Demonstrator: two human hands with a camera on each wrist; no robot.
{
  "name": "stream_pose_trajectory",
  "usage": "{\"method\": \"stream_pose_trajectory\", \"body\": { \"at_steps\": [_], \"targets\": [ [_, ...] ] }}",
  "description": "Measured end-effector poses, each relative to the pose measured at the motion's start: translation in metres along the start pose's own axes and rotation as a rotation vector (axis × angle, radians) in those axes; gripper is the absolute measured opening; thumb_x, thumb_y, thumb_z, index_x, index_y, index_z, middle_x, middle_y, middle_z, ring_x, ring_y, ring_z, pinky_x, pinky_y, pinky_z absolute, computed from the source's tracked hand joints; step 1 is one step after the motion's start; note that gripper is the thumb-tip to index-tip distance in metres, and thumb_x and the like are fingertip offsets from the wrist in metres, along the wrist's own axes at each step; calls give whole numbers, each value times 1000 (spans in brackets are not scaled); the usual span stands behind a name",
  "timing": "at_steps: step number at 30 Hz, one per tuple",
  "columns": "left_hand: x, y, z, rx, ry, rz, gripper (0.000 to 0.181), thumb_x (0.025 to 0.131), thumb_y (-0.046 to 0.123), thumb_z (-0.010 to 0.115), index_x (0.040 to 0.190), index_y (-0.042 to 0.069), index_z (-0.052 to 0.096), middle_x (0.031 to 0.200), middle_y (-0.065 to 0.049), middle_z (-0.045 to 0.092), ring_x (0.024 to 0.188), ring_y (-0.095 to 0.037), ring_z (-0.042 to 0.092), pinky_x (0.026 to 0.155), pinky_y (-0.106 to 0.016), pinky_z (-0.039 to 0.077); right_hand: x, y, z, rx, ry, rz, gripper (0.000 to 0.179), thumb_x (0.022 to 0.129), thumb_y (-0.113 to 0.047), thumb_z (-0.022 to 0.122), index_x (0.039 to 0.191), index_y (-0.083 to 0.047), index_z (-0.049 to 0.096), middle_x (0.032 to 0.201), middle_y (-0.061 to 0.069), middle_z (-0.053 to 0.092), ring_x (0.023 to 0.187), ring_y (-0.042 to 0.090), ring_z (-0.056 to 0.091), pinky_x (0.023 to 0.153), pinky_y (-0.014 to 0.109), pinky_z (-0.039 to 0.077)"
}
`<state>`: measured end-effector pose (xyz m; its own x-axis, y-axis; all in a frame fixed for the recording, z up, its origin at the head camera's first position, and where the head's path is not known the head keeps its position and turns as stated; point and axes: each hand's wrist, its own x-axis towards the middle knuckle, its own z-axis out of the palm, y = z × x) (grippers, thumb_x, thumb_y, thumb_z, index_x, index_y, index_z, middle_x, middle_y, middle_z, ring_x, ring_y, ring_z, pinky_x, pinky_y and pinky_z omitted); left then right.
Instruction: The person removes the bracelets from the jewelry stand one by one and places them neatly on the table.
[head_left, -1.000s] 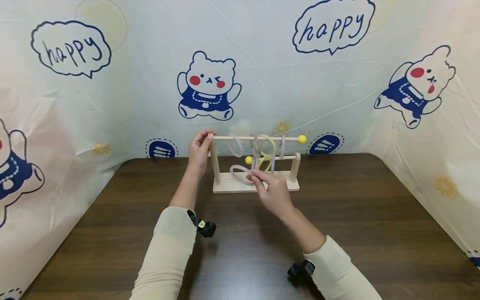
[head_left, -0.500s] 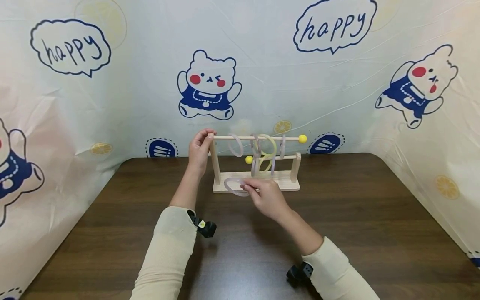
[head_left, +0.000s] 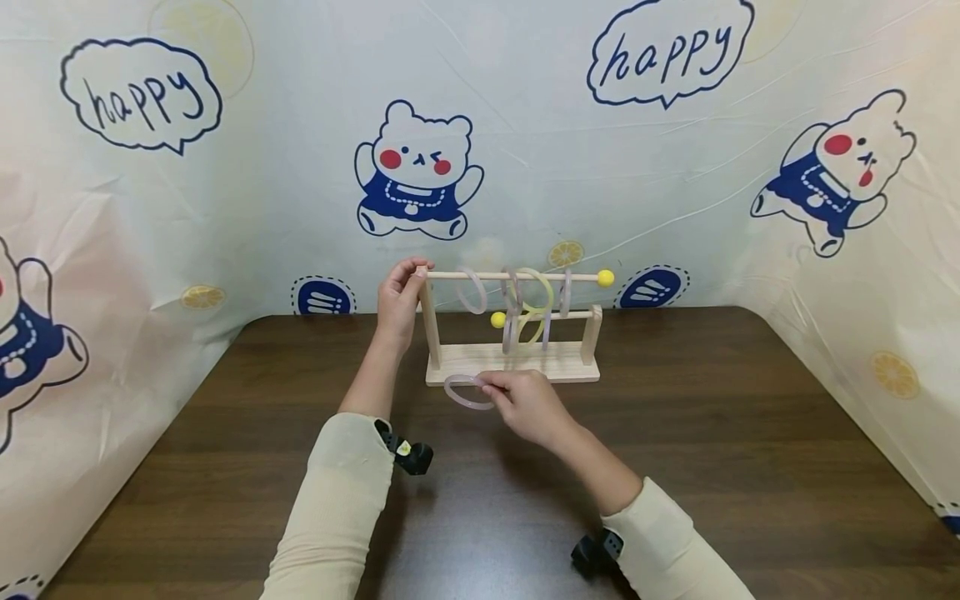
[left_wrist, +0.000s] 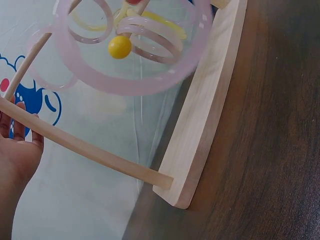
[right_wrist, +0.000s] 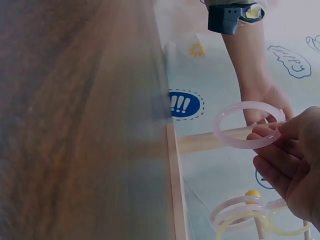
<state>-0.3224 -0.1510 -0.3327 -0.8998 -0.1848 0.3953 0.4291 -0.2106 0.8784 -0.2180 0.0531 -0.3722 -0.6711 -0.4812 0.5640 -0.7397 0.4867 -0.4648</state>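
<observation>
A wooden stand (head_left: pixel 468 362) with two rods stands on the table, and my left hand (head_left: pixel 397 304) grips the top of its taller left post. In the left wrist view the fingers (left_wrist: pixel 19 131) show behind that post. Thumb and fingers of my right hand (head_left: pixel 534 408) pinch a pale pink ring (right_wrist: pixel 248 145) by its right side. The ring is held low in front of the stand's base, tilted and off the rods. Several pale and yellow rings hang on the two rods, including a yellow ring (head_left: pixel 550 293) on the upper one.
Yellow balls cap the rods: one ball (head_left: pixel 606 278) at the upper rod's right end, another ball (head_left: pixel 498 320) at the lower rod's left end. A dark wooden table (head_left: pixel 300 517) lies below. A printed cloth (head_left: pixel 300 167) hangs behind and at both sides.
My right hand has brought the pinched ring down and toward me, from before the rods to in front of the base. My left hand has stayed on the post.
</observation>
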Motion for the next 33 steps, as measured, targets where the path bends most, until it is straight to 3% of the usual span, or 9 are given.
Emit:
{"method": "stream_pose_trajectory", "body": {
  "at_steps": [10, 22, 27, 33],
  "targets": [
    [-1, 1, 1, 12, 3, -4, 9, 93, 9, 54, 99, 5, 59, 93, 4, 62, 88, -17, 50, 78, -26, 41, -3, 1, 9, -58, -120, 23, 13, 87, -8, 63, 97, -6, 71, 84, 1, 69, 63, 6, 53, 59, 22, 44],
    [-1, 0, 1, 19, 8, -16, 14, 94, 9, 53, 103, 1, 57, 94, 3, 61, 90, -19, 50, 79, -26, 40, 1, 3, 9, -57, -302, 46, 13, 89, -9, 60, 96, -4, 70, 90, 2, 69, 83, 12, 64, 72, 29, 49],
    [-1, 1, 1, 6, 7, -9, 10, 93, 8, 53, 101, 4, 59, 94, 2, 62, 94, -26, 49, 79, -26, 41, 2, 5, 8, -39, -326, 57, 13, 90, -6, 58, 95, -3, 70, 84, 3, 69, 71, 8, 59, 65, 26, 47],
    [-1, 1, 1, 4, 7, -9, 8, 93, 8, 54, 97, 9, 60, 95, 1, 62, 91, -22, 49, 79, -26, 40, 2, 10, 10, -36, -347, 57, 12, 89, -4, 58, 89, -3, 70, 76, 3, 66, 62, 5, 49, 59, 23, 42]
  ]
}}
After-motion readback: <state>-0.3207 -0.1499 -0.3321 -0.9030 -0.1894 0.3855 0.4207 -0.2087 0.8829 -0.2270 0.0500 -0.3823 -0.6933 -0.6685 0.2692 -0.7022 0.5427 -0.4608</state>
